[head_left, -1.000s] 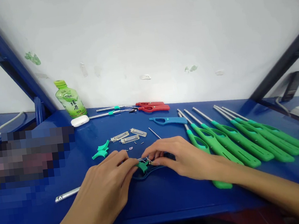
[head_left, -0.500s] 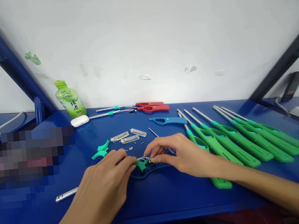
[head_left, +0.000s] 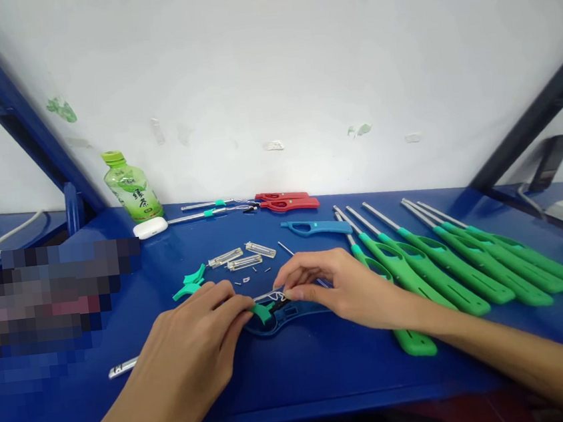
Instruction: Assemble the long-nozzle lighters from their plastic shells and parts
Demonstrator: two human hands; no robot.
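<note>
My left hand is closed, thumb and fingers pinching a green trigger over a dark blue lighter half-shell. A silver metal tube sticks out to the left from beneath this hand; its other part is hidden. Fingertips of my right hand pinch a thin white wire just above the shell. Close to the wire and trigger, a small black part lies in the shell. Behind my hands lie loose green triggers, clear fuel tanks and tiny metal pins.
Several green lighters with silver tubes lie in a row at right. A blue half-shell and red half-shells are farther back, beside wired silver tubes. A green tea bottle and a white case stand back left.
My left hand and the trigger have shifted slightly left, showing more of the shell and black part. The tube's end has moved slightly right and up. My right hand stays at the wire.
</note>
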